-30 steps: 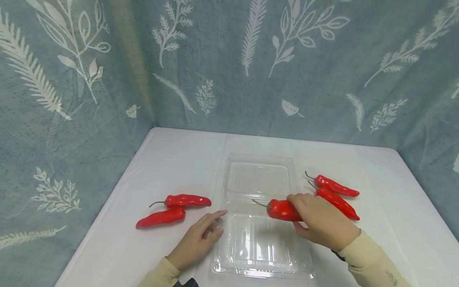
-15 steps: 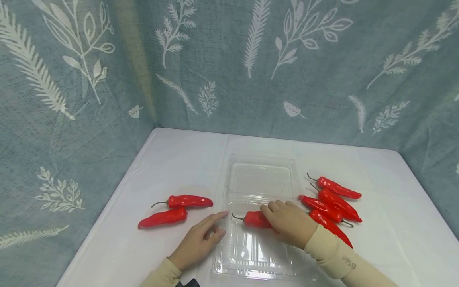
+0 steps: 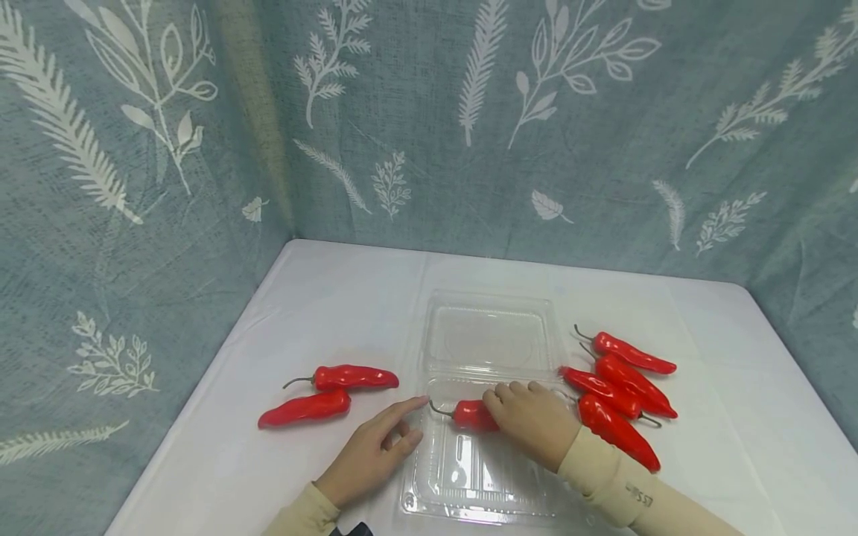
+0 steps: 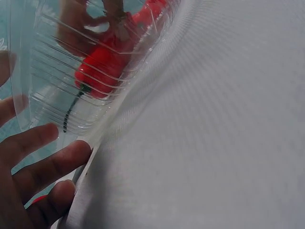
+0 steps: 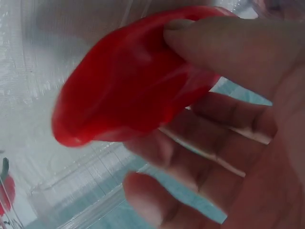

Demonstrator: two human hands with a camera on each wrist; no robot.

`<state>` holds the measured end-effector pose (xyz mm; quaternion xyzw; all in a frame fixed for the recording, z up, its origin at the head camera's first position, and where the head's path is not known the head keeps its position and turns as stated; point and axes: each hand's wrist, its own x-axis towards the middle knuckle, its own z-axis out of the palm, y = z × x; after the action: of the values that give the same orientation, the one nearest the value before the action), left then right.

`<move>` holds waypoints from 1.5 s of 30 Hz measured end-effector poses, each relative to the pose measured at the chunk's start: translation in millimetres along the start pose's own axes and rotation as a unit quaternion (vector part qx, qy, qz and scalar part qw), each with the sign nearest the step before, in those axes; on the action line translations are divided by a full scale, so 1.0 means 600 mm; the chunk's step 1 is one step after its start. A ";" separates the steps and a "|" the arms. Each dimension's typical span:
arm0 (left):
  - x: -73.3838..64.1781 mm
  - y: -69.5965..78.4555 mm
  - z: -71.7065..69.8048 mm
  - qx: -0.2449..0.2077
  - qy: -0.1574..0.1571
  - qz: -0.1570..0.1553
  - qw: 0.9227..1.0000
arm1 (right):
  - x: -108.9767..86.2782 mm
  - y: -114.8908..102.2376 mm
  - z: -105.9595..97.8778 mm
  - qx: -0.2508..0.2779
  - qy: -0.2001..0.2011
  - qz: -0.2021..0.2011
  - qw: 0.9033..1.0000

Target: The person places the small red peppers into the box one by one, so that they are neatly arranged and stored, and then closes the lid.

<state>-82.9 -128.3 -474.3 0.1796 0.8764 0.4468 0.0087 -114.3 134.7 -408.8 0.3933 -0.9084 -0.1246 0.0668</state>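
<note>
In the head view, my right hand (image 3: 536, 424) grips a red chili pepper (image 3: 474, 415) inside the lower half of a clear plastic clamshell container (image 3: 462, 484). Its dark stem points left. The right wrist view shows the thumb over one side of the pepper (image 5: 128, 86) and the fingers along the other. My left hand (image 3: 369, 454) holds nothing, its fingers spread at the container's left edge. Through the clear wall in the left wrist view, the pepper (image 4: 102, 71) lies beyond my left fingertips (image 4: 78, 152).
Two red peppers (image 3: 355, 377) lie left of the container. Several more red peppers (image 3: 613, 432) form a loose group at its right, close to my right forearm. The container's lid (image 3: 489, 331) lies folded back, away from me. A patterned curtain (image 3: 469, 186) stands behind the white table (image 3: 348, 298).
My right hand has carried the pepper left and lowered it into the container. Peppers earlier hidden behind that hand now show on the right. The left hand has barely moved.
</note>
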 end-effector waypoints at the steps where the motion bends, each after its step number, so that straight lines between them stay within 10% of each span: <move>1: 0.000 0.000 0.000 0.001 -0.002 0.000 1.000 | 0.000 -0.001 0.001 -0.001 0.001 0.003 1.000; 18: -0.003 0.000 0.002 0.005 -0.015 -0.018 1.000 | -0.009 -0.003 0.001 0.057 -0.004 0.045 0.997; 28: -0.004 -0.004 0.000 0.011 -0.005 -0.014 1.000 | -0.056 0.089 -0.060 0.126 0.027 0.133 0.983; 36: -0.002 -0.004 -0.001 0.003 0.001 -0.015 1.000 | -0.110 0.174 -0.046 0.195 -0.046 0.266 0.943; 45: -0.002 -0.002 0.001 -0.005 -0.017 -0.043 0.999 | -0.146 0.191 0.034 0.280 -0.113 0.332 0.894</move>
<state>-82.0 -129.0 -476.0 0.1492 0.8806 0.4477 0.0435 -139.1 277.5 -398.7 0.0549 -0.9849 0.1202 -0.1118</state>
